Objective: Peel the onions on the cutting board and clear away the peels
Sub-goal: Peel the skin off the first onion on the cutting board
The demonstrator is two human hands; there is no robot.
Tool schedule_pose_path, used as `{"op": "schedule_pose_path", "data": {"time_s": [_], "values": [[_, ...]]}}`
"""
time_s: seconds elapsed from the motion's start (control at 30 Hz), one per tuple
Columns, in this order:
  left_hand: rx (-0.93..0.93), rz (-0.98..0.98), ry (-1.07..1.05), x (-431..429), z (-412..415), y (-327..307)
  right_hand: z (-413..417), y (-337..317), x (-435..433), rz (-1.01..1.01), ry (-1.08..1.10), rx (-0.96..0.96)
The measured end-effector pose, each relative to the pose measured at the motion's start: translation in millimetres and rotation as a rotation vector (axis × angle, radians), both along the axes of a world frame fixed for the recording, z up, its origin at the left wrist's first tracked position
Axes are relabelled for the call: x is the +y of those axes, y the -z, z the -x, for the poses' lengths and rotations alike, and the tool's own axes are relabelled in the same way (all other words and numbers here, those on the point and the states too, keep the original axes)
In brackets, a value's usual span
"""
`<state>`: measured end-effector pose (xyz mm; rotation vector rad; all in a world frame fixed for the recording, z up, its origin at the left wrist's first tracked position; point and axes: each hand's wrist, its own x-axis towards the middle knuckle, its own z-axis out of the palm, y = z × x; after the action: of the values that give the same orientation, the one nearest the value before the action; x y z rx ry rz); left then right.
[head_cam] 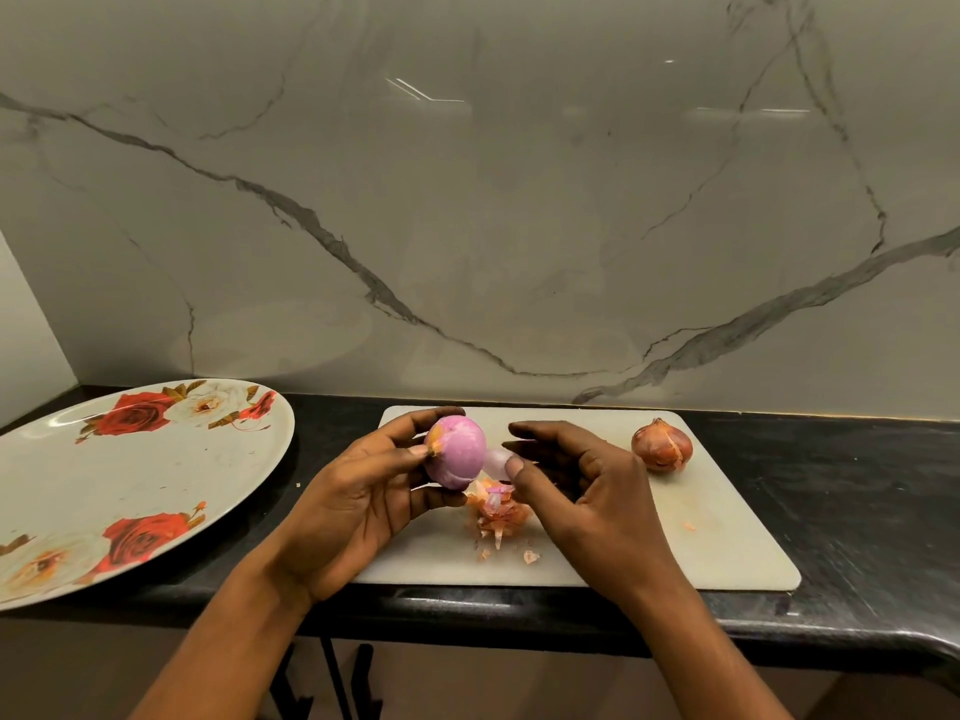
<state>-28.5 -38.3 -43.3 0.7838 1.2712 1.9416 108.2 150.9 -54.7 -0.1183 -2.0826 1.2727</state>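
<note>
My left hand (363,485) grips a pink, mostly peeled onion (457,454) above the left part of the white cutting board (701,537); a scrap of orange skin clings by my thumb. My right hand (582,475) hovers just right of it, fingers loosely curved, holding nothing I can see. Between the hands a pale piece of onion (496,459) shows. A heap of orange peels (498,511) lies on the board below the onion. An unpeeled brown onion (662,445) sits at the board's far right.
A large rose-patterned plate (130,485) lies on the black counter (857,511) to the left of the board. A marble wall rises behind. The counter's front edge runs just below the board. Small peel bits (530,557) dot the board.
</note>
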Motion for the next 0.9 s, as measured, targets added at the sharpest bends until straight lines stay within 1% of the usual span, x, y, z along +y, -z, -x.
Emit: {"op": "schedule_pose_path", "data": {"time_s": [0.1, 0.23, 0.4, 0.6, 0.77, 0.9], "values": [[0.080, 0.016, 0.037, -1.5, 0.2, 1.1, 0.8, 1.4, -0.8, -0.145, -0.012, -0.027], [0.137, 0.032, 0.048, -1.0, -2.8, -1.0, 2.4, 2.1, 1.9, -0.198, -0.058, 0.002], [0.109, 0.001, -0.008, 2.3, -4.2, -0.7, 5.0, 5.3, 5.5, -0.096, -0.082, 0.019], [0.201, 0.079, 0.035, -1.4, -2.2, 0.1, 4.5, 7.0, 6.7, -0.114, -0.059, 0.021], [0.219, 0.127, -0.015, 1.2, -3.1, -0.9, 5.2, 7.6, 6.1, -0.172, -0.017, 0.005], [0.166, 0.093, 0.001, -2.4, -1.7, -0.3, 6.6, 6.9, 6.6, -0.058, 0.086, 0.019]]}}
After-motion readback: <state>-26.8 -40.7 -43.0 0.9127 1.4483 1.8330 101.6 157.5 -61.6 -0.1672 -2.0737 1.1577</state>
